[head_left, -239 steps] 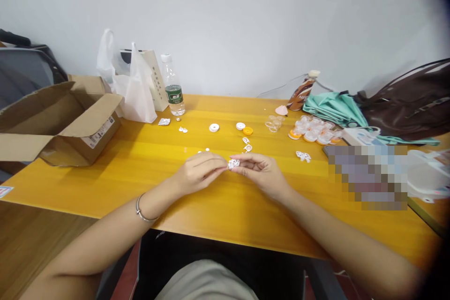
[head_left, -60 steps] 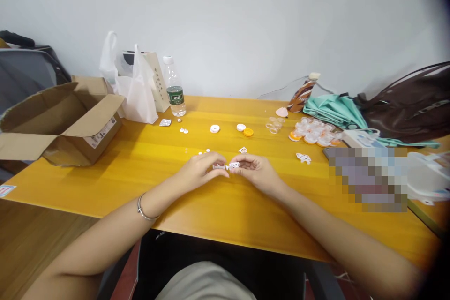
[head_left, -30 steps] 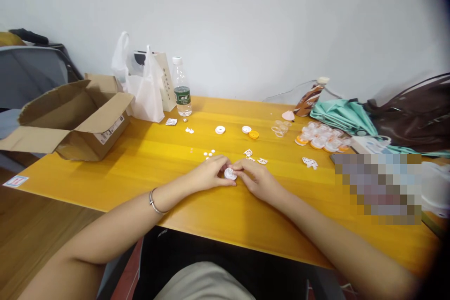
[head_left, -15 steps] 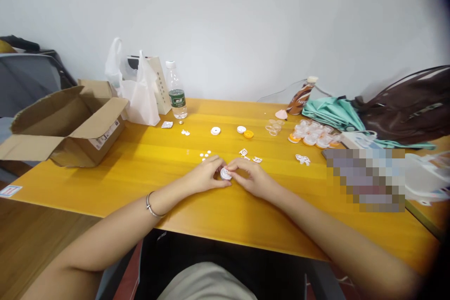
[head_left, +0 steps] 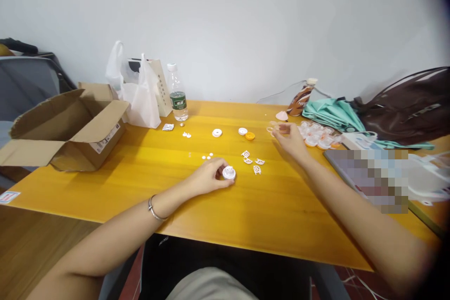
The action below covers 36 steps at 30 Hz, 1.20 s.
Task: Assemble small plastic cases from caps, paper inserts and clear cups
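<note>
Head view: the left hand (head_left: 206,176) pinches the white disc (head_left: 228,173) near the cutouts (head_left: 257,169) on the table (head_left: 253,220). The right hand (head_left: 292,142) is at the clear rings (head_left: 270,129); its grip cannot be told.

At 8 o'clock, a slim silver bangle (head_left: 151,208) with a small knob circles the left wrist (head_left: 168,201). At 6 o'clock: pale grey clothing (head_left: 211,286), black fabric (head_left: 190,253), small white lettering (head_left: 163,241).
</note>
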Each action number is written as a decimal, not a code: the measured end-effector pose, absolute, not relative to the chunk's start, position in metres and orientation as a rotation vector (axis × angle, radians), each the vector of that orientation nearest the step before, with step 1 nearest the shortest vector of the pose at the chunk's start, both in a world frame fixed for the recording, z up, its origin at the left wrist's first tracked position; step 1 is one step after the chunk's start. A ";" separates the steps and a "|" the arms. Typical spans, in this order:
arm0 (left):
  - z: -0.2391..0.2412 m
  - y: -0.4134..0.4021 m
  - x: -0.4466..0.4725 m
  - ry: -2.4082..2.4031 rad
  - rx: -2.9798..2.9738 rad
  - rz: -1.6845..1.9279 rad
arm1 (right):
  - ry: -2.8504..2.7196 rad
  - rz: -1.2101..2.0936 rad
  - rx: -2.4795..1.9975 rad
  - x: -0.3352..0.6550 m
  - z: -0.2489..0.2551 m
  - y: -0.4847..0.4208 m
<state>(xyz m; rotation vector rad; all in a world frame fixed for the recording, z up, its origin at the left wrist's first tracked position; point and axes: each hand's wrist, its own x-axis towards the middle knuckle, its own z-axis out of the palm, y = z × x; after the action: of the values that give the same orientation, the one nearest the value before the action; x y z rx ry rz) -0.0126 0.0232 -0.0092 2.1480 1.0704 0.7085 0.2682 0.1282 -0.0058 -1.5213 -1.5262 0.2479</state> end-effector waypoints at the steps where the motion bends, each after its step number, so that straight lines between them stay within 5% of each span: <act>1: -0.009 0.023 -0.012 1.068 2.126 0.713 | -1.514 0.154 -1.605 0.276 -0.009 0.139; 10: -0.012 0.024 -0.013 1.049 2.125 0.727 | -1.546 0.002 -1.716 0.275 -0.025 0.163; 19: 0.007 0.021 -0.017 0.989 2.298 0.738 | -2.014 0.480 -1.115 0.201 -0.010 0.076; 29: 0.015 0.018 -0.023 0.932 2.352 0.879 | -1.897 0.583 -1.057 0.185 0.003 0.041; 36: 0.016 0.019 -0.011 0.877 2.316 1.207 | -1.522 1.541 -0.805 0.169 0.012 0.008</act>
<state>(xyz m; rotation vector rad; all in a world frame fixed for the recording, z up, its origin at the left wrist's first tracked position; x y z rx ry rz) -0.0111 0.0189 0.0158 2.3160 0.8771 1.2073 0.1693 0.0081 0.0118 -0.8046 -1.5216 1.5412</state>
